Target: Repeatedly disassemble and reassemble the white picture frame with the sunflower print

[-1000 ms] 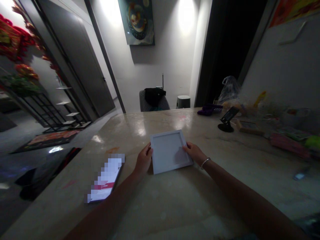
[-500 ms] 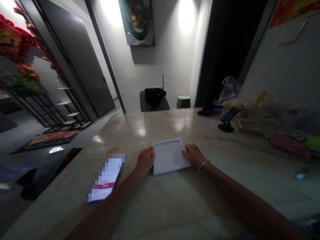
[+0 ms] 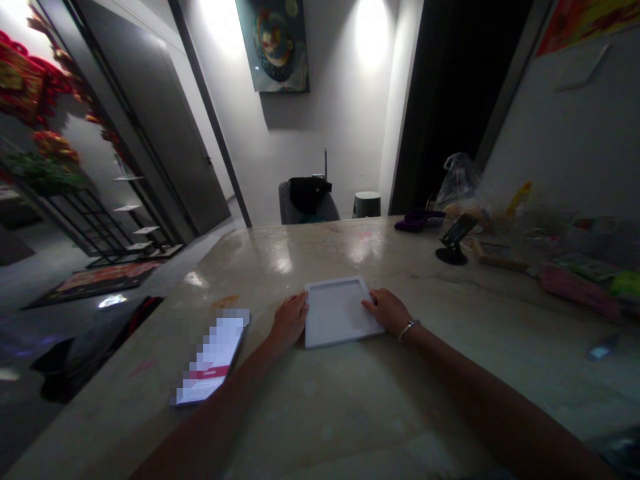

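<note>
Bench (image 3: 345,407) surface stretches from the white frame (image 3: 333,313) to the far edge; a lit-screen device (image 3: 217,353) lies leftward. Left hand (image 3: 291,317) and right hand (image 3: 391,311) grasp the frame's opposite sides on the bench, recess facing up, near edge angling slightly away rightward, long axis unclear.
</note>
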`<act>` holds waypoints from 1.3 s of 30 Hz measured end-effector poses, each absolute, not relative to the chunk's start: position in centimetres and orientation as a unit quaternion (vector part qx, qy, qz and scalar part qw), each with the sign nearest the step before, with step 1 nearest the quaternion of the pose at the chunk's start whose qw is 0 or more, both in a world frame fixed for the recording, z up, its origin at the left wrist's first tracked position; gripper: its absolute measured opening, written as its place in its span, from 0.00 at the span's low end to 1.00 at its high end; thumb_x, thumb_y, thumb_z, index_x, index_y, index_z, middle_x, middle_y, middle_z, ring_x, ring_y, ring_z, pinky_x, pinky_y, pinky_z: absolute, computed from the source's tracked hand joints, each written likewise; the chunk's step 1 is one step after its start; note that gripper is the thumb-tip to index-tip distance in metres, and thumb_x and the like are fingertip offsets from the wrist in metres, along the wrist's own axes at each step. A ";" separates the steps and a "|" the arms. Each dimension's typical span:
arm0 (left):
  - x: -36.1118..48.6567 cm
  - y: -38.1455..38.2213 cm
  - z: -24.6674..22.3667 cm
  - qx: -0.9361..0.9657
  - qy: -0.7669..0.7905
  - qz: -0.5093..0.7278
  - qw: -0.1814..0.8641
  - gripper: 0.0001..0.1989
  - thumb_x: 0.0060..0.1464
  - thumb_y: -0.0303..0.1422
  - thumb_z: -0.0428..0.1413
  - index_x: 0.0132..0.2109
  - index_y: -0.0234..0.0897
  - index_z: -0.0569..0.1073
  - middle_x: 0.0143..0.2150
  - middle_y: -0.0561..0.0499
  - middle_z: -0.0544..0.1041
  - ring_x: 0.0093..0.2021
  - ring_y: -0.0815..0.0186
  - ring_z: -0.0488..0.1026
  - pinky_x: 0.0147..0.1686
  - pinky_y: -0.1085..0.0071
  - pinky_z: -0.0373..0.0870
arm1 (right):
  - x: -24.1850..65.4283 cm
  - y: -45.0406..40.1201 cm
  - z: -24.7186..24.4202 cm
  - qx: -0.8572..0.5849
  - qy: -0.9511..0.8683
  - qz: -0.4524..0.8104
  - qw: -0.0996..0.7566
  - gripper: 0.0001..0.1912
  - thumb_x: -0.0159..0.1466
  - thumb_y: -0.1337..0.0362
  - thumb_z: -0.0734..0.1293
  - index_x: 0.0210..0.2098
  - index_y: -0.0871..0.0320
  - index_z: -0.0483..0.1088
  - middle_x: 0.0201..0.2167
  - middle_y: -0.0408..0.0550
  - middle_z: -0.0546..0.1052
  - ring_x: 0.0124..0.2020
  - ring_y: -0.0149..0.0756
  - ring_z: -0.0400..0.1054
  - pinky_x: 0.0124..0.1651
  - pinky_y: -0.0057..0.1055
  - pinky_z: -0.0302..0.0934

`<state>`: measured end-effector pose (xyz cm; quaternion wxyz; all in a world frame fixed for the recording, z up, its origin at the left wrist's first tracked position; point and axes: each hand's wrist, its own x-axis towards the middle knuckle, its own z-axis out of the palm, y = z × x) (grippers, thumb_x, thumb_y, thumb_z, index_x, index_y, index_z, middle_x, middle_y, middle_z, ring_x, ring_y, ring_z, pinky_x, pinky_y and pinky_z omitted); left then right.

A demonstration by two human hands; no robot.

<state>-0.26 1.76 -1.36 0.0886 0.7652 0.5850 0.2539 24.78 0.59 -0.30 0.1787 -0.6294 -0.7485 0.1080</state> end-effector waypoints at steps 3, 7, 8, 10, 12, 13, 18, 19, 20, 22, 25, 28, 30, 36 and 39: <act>-0.3 1.9 -1.5 0.764 0.591 0.245 0.081 0.20 0.53 0.30 0.42 0.52 0.36 0.65 0.46 0.42 0.72 0.47 0.58 0.67 0.49 0.61 0.59 | 24.9 0.6 -0.3 -0.623 -0.753 0.108 0.180 0.14 0.61 0.58 0.57 0.33 0.61 0.68 0.33 0.54 0.72 0.35 0.37 0.64 0.37 0.29 0.53; -0.4 1.9 -1.8 0.766 0.583 0.262 0.071 0.21 0.53 0.30 0.42 0.54 0.37 0.63 0.49 0.43 0.70 0.50 0.59 0.64 0.51 0.60 0.57 | 25.0 0.8 -0.2 -0.615 -0.749 0.141 0.204 0.13 0.61 0.60 0.58 0.38 0.61 0.69 0.31 0.52 0.72 0.33 0.37 0.64 0.36 0.29 0.54; -0.4 1.8 -1.9 0.764 0.579 0.276 0.071 0.22 0.53 0.30 0.42 0.55 0.37 0.61 0.50 0.44 0.70 0.51 0.59 0.63 0.51 0.60 0.57 | 25.1 0.9 -0.2 -0.617 -0.740 0.157 0.218 0.14 0.60 0.61 0.58 0.43 0.61 0.67 0.30 0.51 0.72 0.32 0.36 0.64 0.36 0.29 0.54; -0.4 1.6 -1.8 0.763 0.563 0.309 0.076 0.24 0.53 0.29 0.42 0.59 0.36 0.56 0.51 0.43 0.69 0.51 0.60 0.63 0.52 0.59 0.56 | 25.2 0.8 0.0 -0.627 -0.719 0.175 0.244 0.22 0.60 0.63 0.58 0.53 0.61 0.59 0.29 0.49 0.72 0.29 0.34 0.64 0.34 0.28 0.54; -0.3 1.3 -1.6 0.766 0.541 0.339 0.082 0.27 0.53 0.28 0.42 0.61 0.36 0.50 0.50 0.44 0.70 0.51 0.61 0.63 0.52 0.59 0.56 | 25.2 0.7 0.3 -0.632 -0.710 0.158 0.266 0.29 0.60 0.65 0.58 0.60 0.59 0.48 0.28 0.48 0.71 0.28 0.34 0.63 0.33 0.28 0.54; -0.2 1.2 -1.4 0.768 0.530 0.349 0.086 0.29 0.53 0.28 0.41 0.62 0.37 0.47 0.50 0.45 0.70 0.50 0.62 0.64 0.52 0.60 0.56 | 25.2 0.6 0.5 -0.631 -0.712 0.143 0.274 0.31 0.60 0.66 0.57 0.61 0.58 0.44 0.29 0.48 0.71 0.28 0.34 0.63 0.32 0.29 0.53; 0.2 0.7 -1.0 0.774 0.519 0.344 0.114 0.30 0.54 0.28 0.40 0.63 0.38 0.42 0.46 0.47 0.73 0.46 0.63 0.67 0.50 0.60 0.60 | 24.9 0.2 0.7 -0.616 -0.724 0.147 0.274 0.33 0.59 0.66 0.57 0.62 0.56 0.40 0.26 0.45 0.71 0.27 0.34 0.62 0.32 0.28 0.53; 0.2 0.7 -1.0 0.774 0.520 0.340 0.121 0.29 0.54 0.28 0.41 0.63 0.39 0.43 0.45 0.47 0.73 0.46 0.63 0.67 0.50 0.60 0.60 | 24.9 0.2 0.7 -0.617 -0.724 0.151 0.270 0.32 0.59 0.66 0.57 0.62 0.56 0.41 0.26 0.45 0.70 0.27 0.33 0.62 0.32 0.28 0.53; 0.2 0.7 -1.0 0.773 0.522 0.337 0.127 0.29 0.54 0.28 0.41 0.63 0.39 0.44 0.45 0.47 0.73 0.46 0.63 0.67 0.50 0.60 0.60 | 24.8 0.2 0.6 -0.618 -0.723 0.154 0.268 0.32 0.59 0.66 0.57 0.61 0.57 0.43 0.27 0.45 0.71 0.27 0.33 0.62 0.32 0.28 0.53; 0.1 0.7 -1.0 0.770 0.526 0.335 0.136 0.28 0.54 0.29 0.41 0.62 0.38 0.48 0.45 0.46 0.74 0.46 0.63 0.68 0.50 0.60 0.60 | 24.8 0.3 0.4 -0.619 -0.719 0.157 0.273 0.28 0.59 0.66 0.58 0.59 0.59 0.49 0.28 0.46 0.71 0.27 0.33 0.63 0.32 0.27 0.53; 0.2 0.7 -1.0 0.756 0.532 0.350 0.154 0.26 0.54 0.30 0.41 0.60 0.37 0.52 0.45 0.45 0.73 0.46 0.63 0.68 0.50 0.60 0.60 | 24.9 0.5 0.2 -0.623 -0.706 0.176 0.286 0.19 0.60 0.65 0.58 0.50 0.61 0.58 0.27 0.45 0.70 0.27 0.32 0.63 0.31 0.27 0.54; 0.4 0.5 -0.5 0.732 0.539 0.372 0.187 0.22 0.54 0.33 0.43 0.56 0.36 0.59 0.45 0.45 0.73 0.47 0.62 0.68 0.50 0.60 0.60 | 25.1 0.8 -0.1 -0.625 -0.694 0.194 0.300 0.12 0.60 0.60 0.59 0.40 0.60 0.63 0.25 0.44 0.70 0.26 0.31 0.63 0.29 0.26 0.52; 0.6 0.3 0.0 0.711 0.545 0.386 0.219 0.20 0.54 0.38 0.43 0.52 0.35 0.64 0.45 0.45 0.74 0.46 0.61 0.69 0.48 0.60 0.61 | 25.2 1.0 -0.2 -0.624 -0.692 0.195 0.307 0.12 0.60 0.56 0.59 0.34 0.59 0.64 0.25 0.44 0.70 0.25 0.31 0.62 0.28 0.26 0.52; 0.6 -0.1 1.2 0.667 0.529 0.441 0.284 0.22 0.49 0.50 0.45 0.33 0.36 0.72 0.35 0.47 0.76 0.38 0.61 0.71 0.41 0.66 0.64 | 25.5 1.3 -0.1 -0.595 -0.699 0.221 0.330 0.22 0.61 0.49 0.53 0.22 0.58 0.62 0.21 0.44 0.68 0.24 0.31 0.61 0.28 0.27 0.51; 0.6 -0.2 1.4 0.648 0.510 0.463 0.325 0.25 0.48 0.53 0.43 0.22 0.36 0.68 0.21 0.51 0.71 0.26 0.67 0.68 0.32 0.70 0.64 | 25.5 0.9 0.5 -0.565 -0.676 0.296 0.368 0.29 0.60 0.43 0.48 0.16 0.57 0.60 0.15 0.43 0.65 0.19 0.30 0.59 0.26 0.27 0.50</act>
